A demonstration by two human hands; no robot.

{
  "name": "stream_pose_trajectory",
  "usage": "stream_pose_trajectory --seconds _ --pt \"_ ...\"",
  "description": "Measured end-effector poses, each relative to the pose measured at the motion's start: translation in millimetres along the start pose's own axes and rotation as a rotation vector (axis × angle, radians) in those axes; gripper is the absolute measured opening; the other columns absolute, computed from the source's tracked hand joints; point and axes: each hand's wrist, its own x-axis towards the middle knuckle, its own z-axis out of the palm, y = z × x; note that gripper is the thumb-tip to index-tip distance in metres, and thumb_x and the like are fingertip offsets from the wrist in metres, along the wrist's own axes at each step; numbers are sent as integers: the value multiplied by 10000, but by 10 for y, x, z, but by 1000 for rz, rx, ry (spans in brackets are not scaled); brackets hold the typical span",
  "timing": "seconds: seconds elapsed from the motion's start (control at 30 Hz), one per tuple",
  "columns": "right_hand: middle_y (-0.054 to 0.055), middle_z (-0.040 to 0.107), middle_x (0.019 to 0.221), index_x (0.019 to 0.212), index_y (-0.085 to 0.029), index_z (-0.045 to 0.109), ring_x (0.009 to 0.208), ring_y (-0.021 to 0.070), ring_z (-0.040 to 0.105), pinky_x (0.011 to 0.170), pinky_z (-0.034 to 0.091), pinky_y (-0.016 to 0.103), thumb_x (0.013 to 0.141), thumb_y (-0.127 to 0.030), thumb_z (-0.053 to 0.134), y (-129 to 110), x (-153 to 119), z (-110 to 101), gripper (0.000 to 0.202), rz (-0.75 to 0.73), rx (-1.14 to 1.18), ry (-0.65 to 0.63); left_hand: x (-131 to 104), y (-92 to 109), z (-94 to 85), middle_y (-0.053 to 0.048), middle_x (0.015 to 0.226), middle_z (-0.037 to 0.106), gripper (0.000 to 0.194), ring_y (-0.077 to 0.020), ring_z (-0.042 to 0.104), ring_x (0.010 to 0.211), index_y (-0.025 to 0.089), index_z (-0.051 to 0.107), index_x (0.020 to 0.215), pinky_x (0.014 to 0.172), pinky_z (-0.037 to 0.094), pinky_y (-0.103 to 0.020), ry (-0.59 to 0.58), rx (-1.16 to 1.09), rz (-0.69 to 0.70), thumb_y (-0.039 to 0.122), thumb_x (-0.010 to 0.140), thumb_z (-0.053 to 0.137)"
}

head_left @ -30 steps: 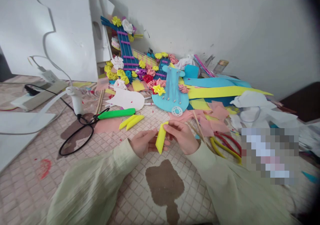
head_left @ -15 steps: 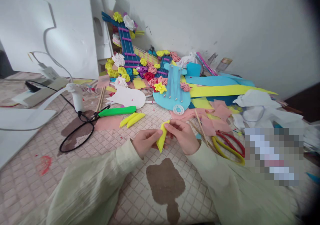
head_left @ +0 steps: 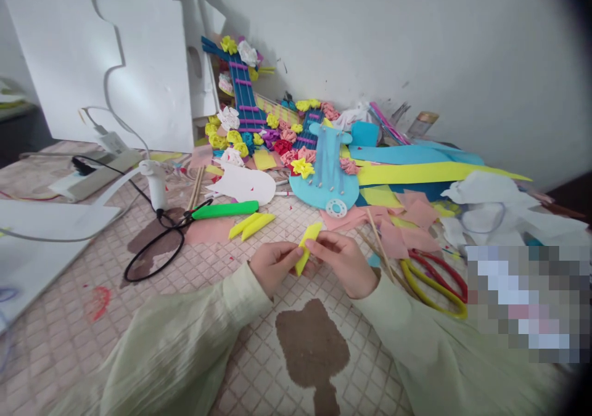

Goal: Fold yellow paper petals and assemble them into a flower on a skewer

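Observation:
Between my two hands I hold a folded yellow paper strip (head_left: 308, 247) with slanted ends, above the middle of the table. My left hand (head_left: 274, 264) pinches its lower left edge between thumb and fingers. From the other side my right hand (head_left: 346, 261) grips it, the thumb lying on its face; some fingertips are hidden behind the strip. Two similar yellow folded strips (head_left: 252, 225) lie on the table just beyond my left hand. Past them rests a bright green tool handle (head_left: 226, 210).
A light-blue guitar-shaped craft (head_left: 324, 188) and crepe-paper flowers (head_left: 235, 137) stand against the wall. To the left are a white glue gun (head_left: 153, 185) with black cable and a power strip (head_left: 95, 175). Scissors with yellow and red handles (head_left: 435, 289) and paper scraps (head_left: 416, 212) lie right.
The yellow strip has turned slightly in my fingers, its broad face showing more. Both hands still hold it. The whole view has shifted a little, scene moving right and down.

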Motion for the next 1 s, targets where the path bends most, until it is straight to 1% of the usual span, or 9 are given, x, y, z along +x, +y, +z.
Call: stream_pose_trajectory --seconds 0.13,0.2,0.3,0.37,0.43,0.53,0.6,0.8,1.0 --pt "6 577 605 679 -153 612 558 116 507 551 410 265 663 -361 625 -20 10 -2 209 -2 -16 -11 -12 66 -87 -40 597 633 376 -128 552 551 136 641 677 548 429 -226 64 323 111 373 812 381" --pt "-8 566 613 668 -155 612 562 100 481 558 392 250 635 -342 651 -21 26 -8 194 -16 2 57 -2 107 -220 -42 612 634 342 -137 546 553 144 643 752 550 419 -236 219 583 185 370 808 392" --pt "-18 551 613 666 -151 616 547 81 440 546 366 236 604 -330 673 -8 49 -17 197 -11 36 111 41 122 -482 -99 850 642 296 -217 555 810 136 628 875 763 398 -319 482 995 322 355 773 457" --pt "-18 546 609 670 -149 620 544 79 431 540 355 234 604 -328 671 5 58 -22 198 -8 46 109 74 103 -628 -117 917 619 299 -245 536 875 134 617 913 784 385 -346 557 1158 245 342 768 459" --pt "-18 542 601 674 -149 625 544 81 429 539 348 235 610 -328 666 18 63 -25 194 -13 41 97 100 79 -716 -114 914 612 269 -253 532 877 147 622 886 769 388 -357 533 1232 131 323 759 464" --pt "-19 538 596 671 -151 627 542 85 423 535 338 238 606 -333 665 35 73 -28 197 -13 32 88 117 66 -750 -94 858 617 224 -244 532 828 168 633 785 735 394 -359 456 1261 43 299 757 454" --pt "-24 529 588 668 -150 627 532 80 409 523 326 233 606 -341 664 44 81 -31 203 -4 33 78 120 76 -732 -89 824 615 223 -240 526 812 169 632 742 724 389 -360 478 1244 53 290 758 446" --pt "-13 576 633 689 -157 657 559 83 439 551 357 240 596 -347 672 37 60 1 212 56 44 -43 121 96 -531 -59 736 607 189 -153 522 674 150 598 682 600 405 -254 518 793 293 277 730 466" --pt "-5 604 658 711 -163 665 603 101 491 596 394 257 610 -337 666 36 27 29 201 20 62 -50 79 108 -272 -54 737 649 160 -139 550 663 158 630 654 501 375 -207 249 537 268 262 696 515"
